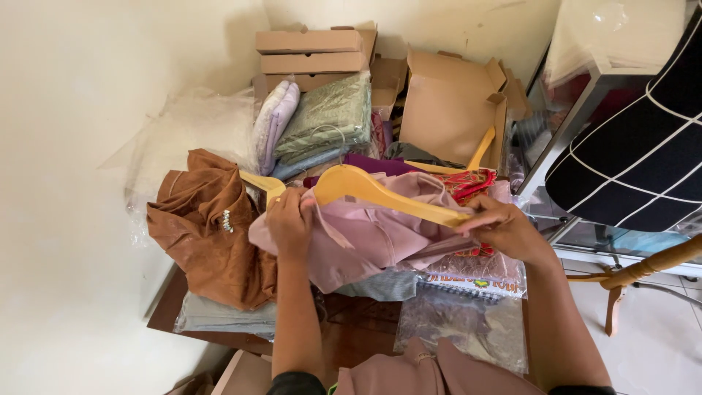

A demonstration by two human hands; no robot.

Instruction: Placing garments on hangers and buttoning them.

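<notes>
At centre frame I saw the left hand [289, 219] clenched on the pink garment [365, 238] near the wooden hanger [387, 194]. The right hand [504, 227] pinched the hanger's far end, perhaps with cloth too. A brown garment [208, 234] lay at left.

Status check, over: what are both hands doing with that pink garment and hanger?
Left hand grips pink garment. Right hand holds wooden hanger end. Brown garment piled alongside, touching.
</notes>
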